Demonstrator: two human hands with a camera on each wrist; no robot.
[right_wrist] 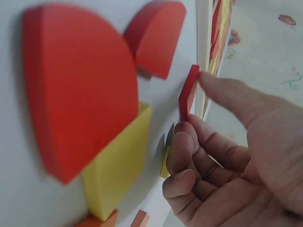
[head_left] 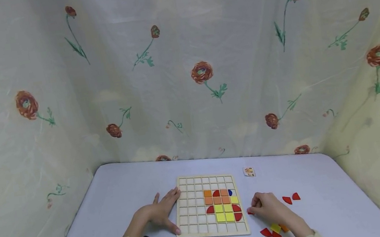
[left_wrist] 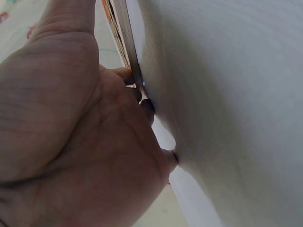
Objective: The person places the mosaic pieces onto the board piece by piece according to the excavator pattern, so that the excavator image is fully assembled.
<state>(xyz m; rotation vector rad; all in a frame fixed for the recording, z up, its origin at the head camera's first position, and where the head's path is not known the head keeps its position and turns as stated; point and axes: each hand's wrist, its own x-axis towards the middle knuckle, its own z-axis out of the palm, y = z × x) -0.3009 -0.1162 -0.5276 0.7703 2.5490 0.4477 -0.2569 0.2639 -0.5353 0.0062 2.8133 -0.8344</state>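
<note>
Viewing remotely, I record the left hand [head_left: 158,213] released, its fingers [head_left: 169,197] spread against the left edge of the grid board [head_left: 213,235]. The right hand [head_left: 269,207] pinches 1 red piece [right_wrist: 188,93], just right of the board.

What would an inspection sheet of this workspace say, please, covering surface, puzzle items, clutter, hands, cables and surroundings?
Surface: white tabletop with rounded far corners.
Board: wooden grid board, partly filled with orange squares, yellow squares, red quarter-circles and one blue piece.
Reference: small printed card near the board's far right corner; print unreadable.
Clutter: loose red wedges, a yellow piece and an orange piece, scattered right of the board.
Left hand: spread against the board's left edge.
Right hand: holds a red piece beside the board's right edge.
Cables: nothing seen.
Surroundings: flower-patterned curtain behind and at both sides.
</note>
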